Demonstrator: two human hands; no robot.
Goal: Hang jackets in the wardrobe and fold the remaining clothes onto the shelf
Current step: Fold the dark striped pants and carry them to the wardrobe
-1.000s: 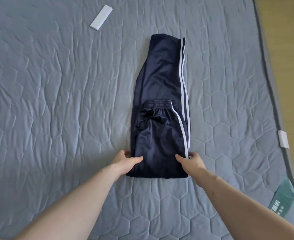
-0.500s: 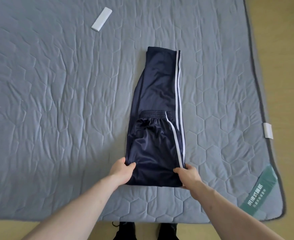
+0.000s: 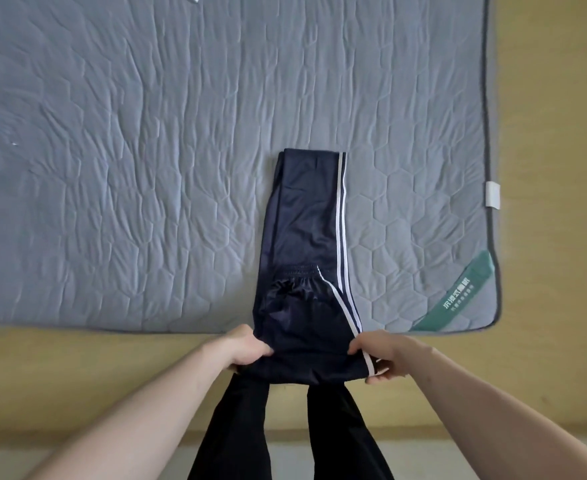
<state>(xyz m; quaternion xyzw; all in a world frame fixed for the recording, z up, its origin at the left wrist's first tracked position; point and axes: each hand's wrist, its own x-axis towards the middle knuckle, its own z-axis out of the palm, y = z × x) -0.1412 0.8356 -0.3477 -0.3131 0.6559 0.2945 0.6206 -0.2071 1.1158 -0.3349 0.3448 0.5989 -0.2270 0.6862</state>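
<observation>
Both hands, left hand and right hand, are pinching the trousers' near end; the rest is lying ahead on the mattress. Folding step; next probably folding it forward.

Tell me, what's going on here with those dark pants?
A person is folding navy track pants with white side stripes on a grey quilted mattress pad laid on the floor. The left hand and right hand each grip a corner of the near end, which hangs past the pad's edge.
</observation>
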